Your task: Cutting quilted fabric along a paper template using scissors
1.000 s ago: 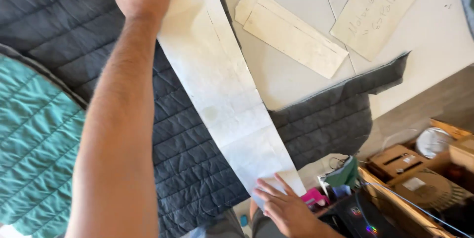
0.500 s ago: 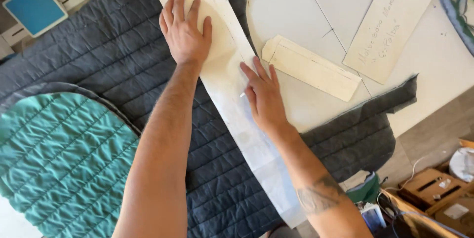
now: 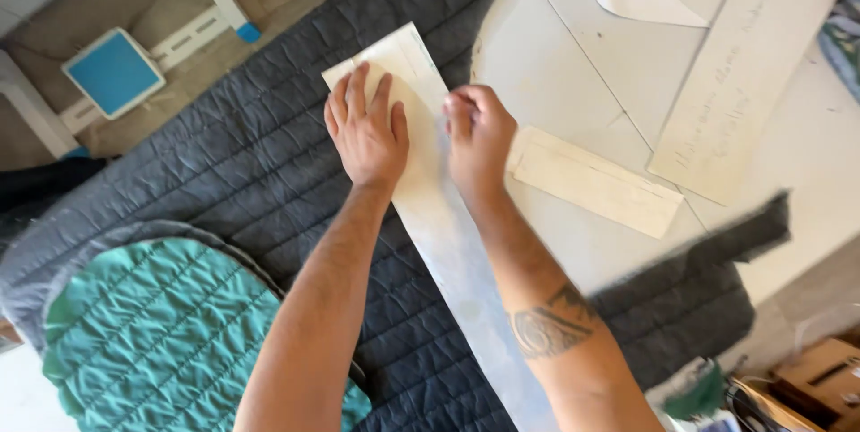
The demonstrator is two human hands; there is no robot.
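A long cream paper pattern strip (image 3: pixel 448 244) is lying diagonally across the dark grey quilted fabric (image 3: pixel 224 163), running from the upper centre of the frame to the bottom centre. The left hand (image 3: pixel 365 132) is pressing flat on the strip's upper end, fingers spread and holding nothing. The right hand (image 3: pixel 479 136), just beside it, is curling loosely against the strip's right edge; whether it is pinching anything I cannot tell. A teal quilted piece (image 3: pixel 152 342) is sitting at lower left, and a smaller pattern piece (image 3: pixel 596 181) is lying on the white desk (image 3: pixel 573 65) at right.
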